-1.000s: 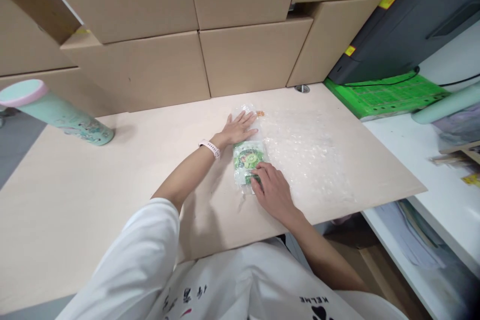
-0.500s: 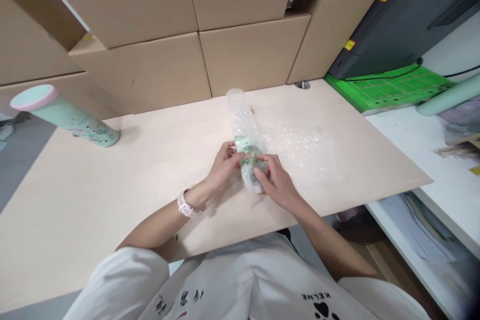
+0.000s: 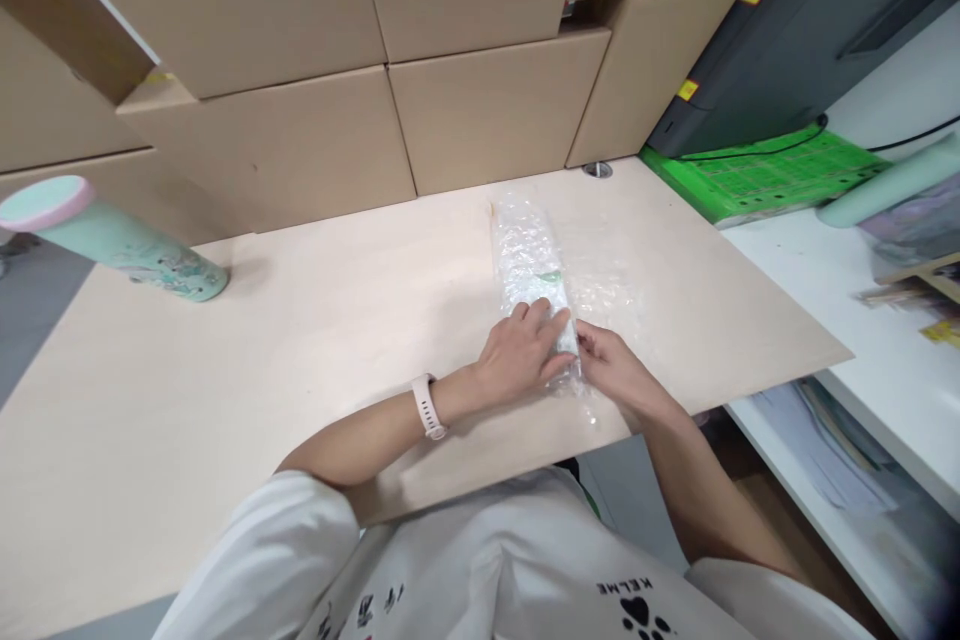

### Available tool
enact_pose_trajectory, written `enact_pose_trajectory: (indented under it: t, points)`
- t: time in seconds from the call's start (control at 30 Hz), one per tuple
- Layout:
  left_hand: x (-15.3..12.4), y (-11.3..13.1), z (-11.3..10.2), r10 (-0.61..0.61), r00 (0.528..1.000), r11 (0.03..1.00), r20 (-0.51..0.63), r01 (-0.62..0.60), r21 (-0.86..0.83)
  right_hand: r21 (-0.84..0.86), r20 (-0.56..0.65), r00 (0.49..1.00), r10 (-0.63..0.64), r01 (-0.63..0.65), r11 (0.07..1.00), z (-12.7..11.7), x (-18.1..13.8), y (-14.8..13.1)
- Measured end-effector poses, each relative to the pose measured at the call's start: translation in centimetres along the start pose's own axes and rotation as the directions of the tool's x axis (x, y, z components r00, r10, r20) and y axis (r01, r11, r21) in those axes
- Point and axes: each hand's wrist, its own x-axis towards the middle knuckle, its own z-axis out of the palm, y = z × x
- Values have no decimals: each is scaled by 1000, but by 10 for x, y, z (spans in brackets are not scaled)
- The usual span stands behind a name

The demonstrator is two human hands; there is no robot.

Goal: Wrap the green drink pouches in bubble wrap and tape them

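A white and green packet (image 3: 551, 288) lies inside clear bubble wrap (image 3: 523, 230) on the table. Its contents cannot be made out through the plastic. My left hand (image 3: 525, 352) rests over the wrapped packet, fingers bent and thumb gripping its near part. At the right edge, my right hand (image 3: 619, 370) pinches the wrap, its fingertips partly hidden. A thin loose stretch of bubble wrap spreads flat on the table to the right of the packet.
Cardboard boxes (image 3: 487, 110) are stacked along the back of the light wooden table (image 3: 360, 310). A mint tumbler (image 3: 142, 245) stands at the left. Beyond the right edge are a green crate (image 3: 765, 175), a dark grey case (image 3: 810, 40) and a white shelf (image 3: 795, 270).
The wrapped packet has turned over to the right, showing less green. My left hand has moved right onto its top; my right hand has shifted right to its edge.
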Motion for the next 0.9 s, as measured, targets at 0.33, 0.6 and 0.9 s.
enact_pose_trajectory:
  t: [0.33,0.6,0.9]
  points:
    - [-2,-12,17,-190,950,884,-246,57,-464,-449,-283,917,-282,133,884,27,-29,-10]
    - [-25,-17,-3,-654,754,243,60,284,-928,-487,-150,959,-240,139,862,51,-21,-15]
    - [-42,6,-23,-217,916,751,-338,-65,-657,16,-36,998,-45,45,999,46,-30,-23]
